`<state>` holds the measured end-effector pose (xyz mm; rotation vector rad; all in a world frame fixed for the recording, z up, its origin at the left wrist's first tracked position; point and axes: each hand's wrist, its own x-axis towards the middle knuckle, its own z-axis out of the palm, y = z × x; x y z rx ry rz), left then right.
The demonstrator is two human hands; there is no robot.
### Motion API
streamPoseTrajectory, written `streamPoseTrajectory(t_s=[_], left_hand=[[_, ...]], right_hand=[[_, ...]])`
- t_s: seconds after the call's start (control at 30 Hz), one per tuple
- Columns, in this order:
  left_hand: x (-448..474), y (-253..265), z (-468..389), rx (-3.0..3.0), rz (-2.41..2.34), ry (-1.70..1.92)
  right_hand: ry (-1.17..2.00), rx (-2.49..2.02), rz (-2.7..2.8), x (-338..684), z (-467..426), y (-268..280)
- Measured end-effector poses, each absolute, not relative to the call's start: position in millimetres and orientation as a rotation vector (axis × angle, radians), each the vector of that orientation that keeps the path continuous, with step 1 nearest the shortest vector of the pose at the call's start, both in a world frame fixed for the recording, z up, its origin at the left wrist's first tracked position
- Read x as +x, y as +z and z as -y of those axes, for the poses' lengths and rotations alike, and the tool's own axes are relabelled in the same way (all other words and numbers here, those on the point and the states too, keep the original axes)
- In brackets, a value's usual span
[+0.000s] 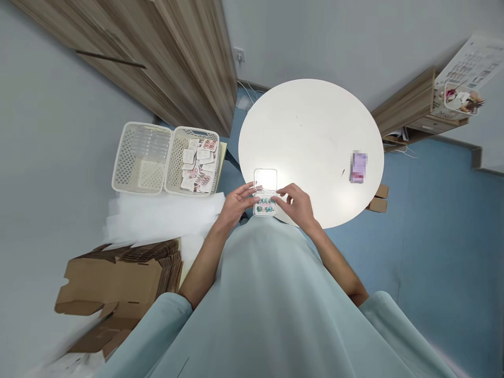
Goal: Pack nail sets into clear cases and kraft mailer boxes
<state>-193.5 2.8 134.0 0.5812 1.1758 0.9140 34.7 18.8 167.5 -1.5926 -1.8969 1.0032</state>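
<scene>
A small clear plastic case [265, 212] is opened out at the near edge of the round table, its transparent lid [265, 179] tilted up on the far side. Two rows of teal and pale press-on nails [265, 201] lie inside. My left hand [235, 206] grips the case's left side, thumb on the front and fingers behind near the hinge. At the right side is my right hand [296, 205], its thumb against the edge by the upper row and its index finger bent near the hinge corner. The fingers partly cover the case.
The white round table [307, 121] bears a blurred purple packet [358, 167] on the right. To the left stand a white basket of printed cards [199, 163] and another of clear plastic cases [147, 144]. White foam sheets [161, 218] and flattened cardboard boxes [118, 283] lie nearer.
</scene>
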Motion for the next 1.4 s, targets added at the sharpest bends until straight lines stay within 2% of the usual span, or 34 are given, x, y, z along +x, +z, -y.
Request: streamPoseTrajectory(t_s=[0.07, 0.27, 0.57, 0.93, 1.4], left_hand=[[-194.5, 135.9, -2.2, 0.58, -1.159, 0.913], [-194.7, 135.5, -0.1, 0.571, -1.108, 0.875], [-195.0, 128.8, 8.4, 0.554, -1.147, 0.83], [-185.4, 131.0, -1.3, 0.454, -1.098, 1.011], [-186.8, 142.9, -9.9, 0.538, -1.071, 0.992]], right_hand=[[1.061, -1.625, 1.663, 36.6, -27.1, 164.0], [1.513, -1.55, 1.276, 33.3, -46.1, 151.3], [1.4, -1.5, 1.27, 24.4, -48.6, 152.6], [1.3, -1.373, 1.53, 40.9, -33.6, 177.5], [1.636, -1.312, 1.517, 48.8, -15.0, 167.4]])
